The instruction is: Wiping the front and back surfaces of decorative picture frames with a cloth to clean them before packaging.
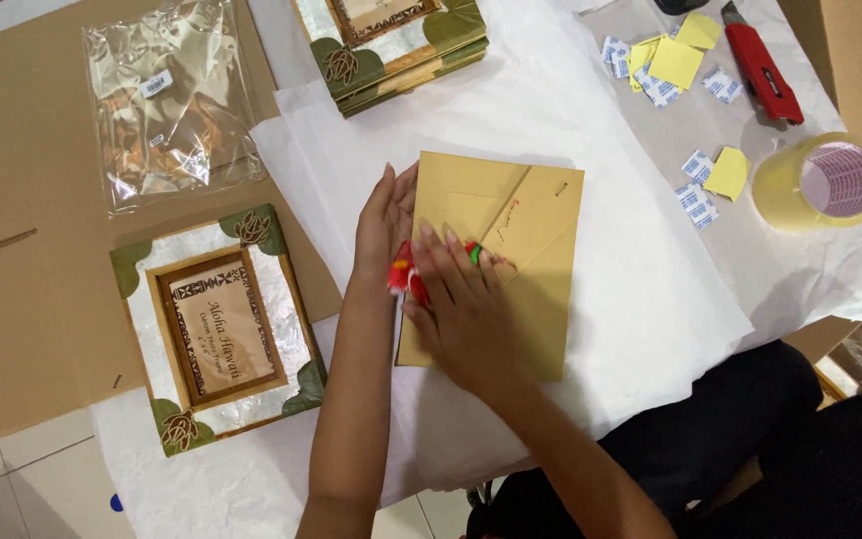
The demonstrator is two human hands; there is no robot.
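I see both hands pressed flat on the gold folded card (511, 250), mid-worktop on white paper (631, 299). Left hand (383, 225) at its left edge, right hand (461, 304) covering a red-green item (403, 277), mostly hidden, can't ID.

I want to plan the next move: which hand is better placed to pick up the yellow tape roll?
Probably the right hand: the yellow tape roll lies on its side. The left hand rests on the far edge of the flat tan cardboard piece.
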